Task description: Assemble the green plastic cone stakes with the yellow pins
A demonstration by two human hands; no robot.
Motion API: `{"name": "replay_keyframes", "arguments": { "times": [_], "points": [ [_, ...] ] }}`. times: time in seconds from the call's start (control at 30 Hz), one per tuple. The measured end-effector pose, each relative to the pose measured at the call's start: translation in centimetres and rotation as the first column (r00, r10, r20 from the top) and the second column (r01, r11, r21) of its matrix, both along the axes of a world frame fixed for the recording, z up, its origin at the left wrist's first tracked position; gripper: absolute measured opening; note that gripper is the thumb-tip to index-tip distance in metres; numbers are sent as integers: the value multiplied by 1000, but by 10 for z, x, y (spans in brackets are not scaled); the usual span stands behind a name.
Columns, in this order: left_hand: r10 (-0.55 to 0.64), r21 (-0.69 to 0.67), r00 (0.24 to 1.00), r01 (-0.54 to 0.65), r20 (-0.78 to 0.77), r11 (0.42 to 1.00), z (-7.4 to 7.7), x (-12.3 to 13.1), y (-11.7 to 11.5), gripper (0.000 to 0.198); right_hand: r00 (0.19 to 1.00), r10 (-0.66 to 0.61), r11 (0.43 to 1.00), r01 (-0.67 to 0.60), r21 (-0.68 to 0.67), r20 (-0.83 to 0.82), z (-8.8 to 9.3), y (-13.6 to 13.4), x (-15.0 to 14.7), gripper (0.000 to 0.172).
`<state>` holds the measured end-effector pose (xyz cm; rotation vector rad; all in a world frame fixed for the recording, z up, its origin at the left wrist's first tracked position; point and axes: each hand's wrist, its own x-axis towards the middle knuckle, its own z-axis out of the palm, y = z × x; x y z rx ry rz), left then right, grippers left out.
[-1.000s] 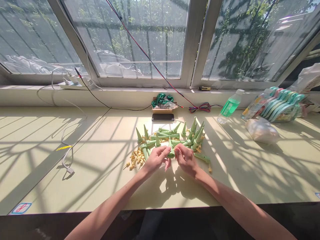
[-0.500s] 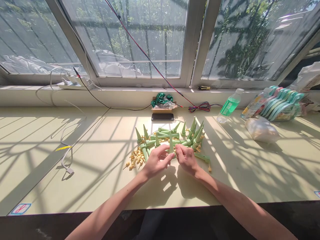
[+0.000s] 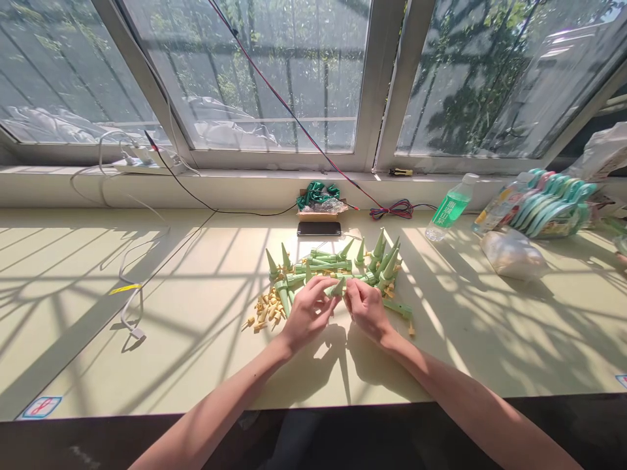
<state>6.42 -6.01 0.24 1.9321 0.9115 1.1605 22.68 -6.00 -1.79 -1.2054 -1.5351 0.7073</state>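
My left hand (image 3: 309,312) holds a pale green plastic cone (image 3: 336,288) between thumb and fingers, its tip tilted up and to the right. Close beside it, my right hand (image 3: 366,312) is closed in a pinch, and whatever it grips is hidden by the fingers. Behind both hands lies a pile of green parts: several upright cones (image 3: 388,266) and long tubes (image 3: 323,266) lying flat. Small yellow pegs (image 3: 268,308) are heaped at the left of the pile. One tube (image 3: 398,307) sticks out past my right hand, near a loose yellow peg (image 3: 411,328).
Behind the pile are a black phone (image 3: 319,229) and a small open box (image 3: 321,214). Rightward stand a green-labelled bottle (image 3: 448,210), a clear plastic bag (image 3: 513,254) and a bunch of hangers (image 3: 558,205). A white cable (image 3: 131,307) lies at the left.
The cone in my left hand has gone from upright to tilted. My right hand stays nearly in place. Something greenish, partly cut off, has appeared at the right edge.
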Motion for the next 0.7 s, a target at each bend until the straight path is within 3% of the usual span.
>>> {"name": "replay_keyframes", "arguments": {
  "times": [0.13, 0.23, 0.4, 0.53, 0.7],
  "points": [
    [60, -122, 991, -44, 124, 992, 1, 1, 1, 24, 996, -37, 999, 36, -11, -83, 1, -1, 2, 44],
    [-9, -267, 989, 48, 145, 962, 2, 0, 2, 34, 994, -34, 999, 37, 26, -103, 0, -1, 2, 43],
    [-114, -479, 964, 221, 242, 850, 2, -1, 6, 47, 997, 75, 990, -75, 117, 2, -3, -2, 3, 43],
    [-111, -535, 956, 245, 270, 809, -1, -2, 9, 47, 994, 97, 984, -104, 147, 52, -2, -2, 3, 44],
    [-115, -526, 961, 235, 250, 817, -2, -3, 11, 42, 994, 101, 989, -104, 103, 32, -5, -2, 2, 43]
  ]
}}
